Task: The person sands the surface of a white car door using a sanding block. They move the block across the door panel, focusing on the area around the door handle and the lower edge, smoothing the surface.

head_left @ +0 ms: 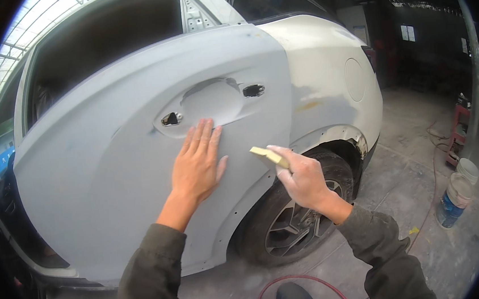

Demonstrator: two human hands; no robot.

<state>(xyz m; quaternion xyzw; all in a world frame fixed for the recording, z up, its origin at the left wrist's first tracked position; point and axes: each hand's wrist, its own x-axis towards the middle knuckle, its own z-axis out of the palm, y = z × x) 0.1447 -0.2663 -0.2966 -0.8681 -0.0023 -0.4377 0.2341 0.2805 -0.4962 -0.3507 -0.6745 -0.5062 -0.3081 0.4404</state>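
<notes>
A grey primed car door (136, 141) fills the middle of the view, with a scooped handle recess (212, 100) between two cut-outs. My left hand (198, 161) lies flat on the door, its fingertips at the lower edge of the recess. In my right hand (301, 175) is a pale yellow sanding block (270, 156), pinched between thumb and fingers. The block is in front of the door's lower rear part; whether it touches the panel I cannot tell. Dark patches show around the recess rim.
The cream rear quarter panel (328, 50) has a grey patch above the wheel (303, 223). A red hose (313, 278) loops on the floor by my feet. At the right stand white buckets (458, 193) and a red rack (457, 133).
</notes>
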